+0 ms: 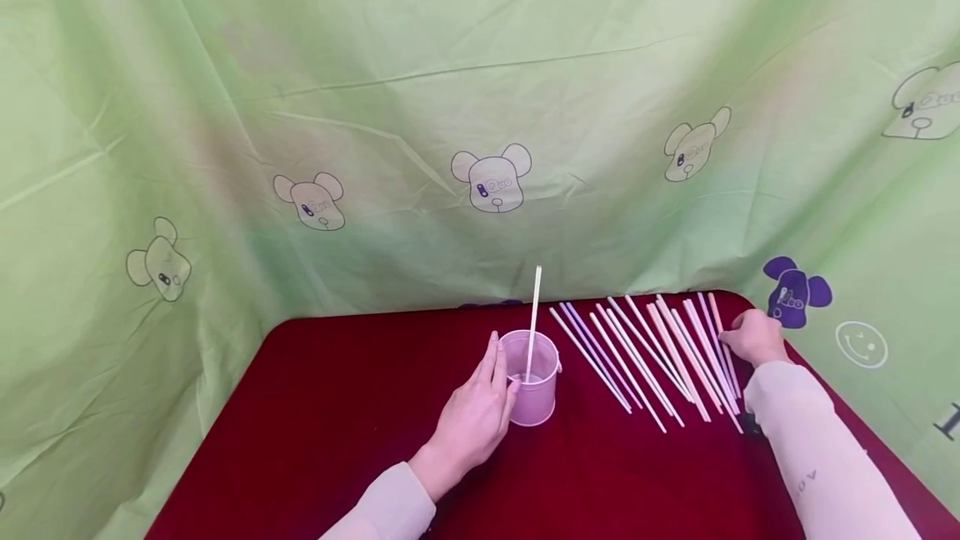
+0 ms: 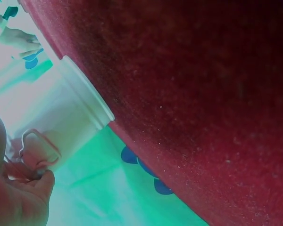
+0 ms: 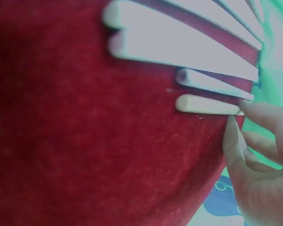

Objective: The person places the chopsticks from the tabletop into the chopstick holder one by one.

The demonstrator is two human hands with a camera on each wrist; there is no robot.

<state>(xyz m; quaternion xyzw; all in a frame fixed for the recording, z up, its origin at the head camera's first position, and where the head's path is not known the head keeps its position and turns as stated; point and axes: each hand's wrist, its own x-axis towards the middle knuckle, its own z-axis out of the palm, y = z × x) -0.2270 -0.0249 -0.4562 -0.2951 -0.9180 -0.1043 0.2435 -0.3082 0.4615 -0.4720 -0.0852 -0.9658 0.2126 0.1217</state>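
One white stick stood inside the lilac bucket, leaning slightly, and I could see no other stick in it. The bucket stood upright near the middle of the table, with its mouth upward and a small wire loop at its side. Against its left side rested the left hand, its fingers mostly straight and the thumb near the front of the wall; it seemed to steady the bucket rather than to grasp it tightly. To the right of the bucket, and apart from it, many loose sticks lay in a slanting row, white, purple and pink, some touching and some with gaps between them. At the far right end of this row, the right hand pinched the outermost peach stick between thumb and finger, near its far end; this stick was lying beside a purple one. Judging by one stick inside and so many outside, the work appeared to be at an early stage: a single placement was done, and almost the whole row was left. Everything was on a dark red cloth, and behind it hung a green curtain with bear-head prints.
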